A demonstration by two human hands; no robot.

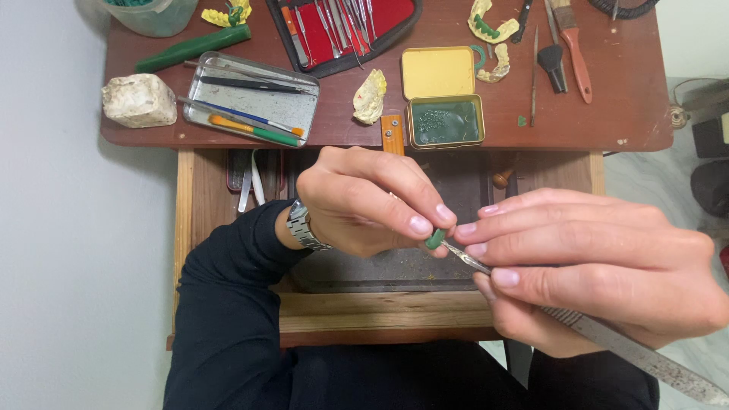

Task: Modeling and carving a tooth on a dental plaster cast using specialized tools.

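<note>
Left hand (364, 201) pinching a small green wax piece (434, 239), right hand (592, 269) with metal carving tool (607, 334) against it

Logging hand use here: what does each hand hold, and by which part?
The left hand pinches a small green wax piece at its upper end. The right hand holds a metal carving tool near its blade end.

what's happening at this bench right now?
A person works over an open wooden drawer. The left hand pinches a small green piece between the fingertips. The right hand holds a slim metal tool with its tip against that piece. On the desk behind sit an open yellow tin, a metal tray of instruments and yellow dental casts.
</note>
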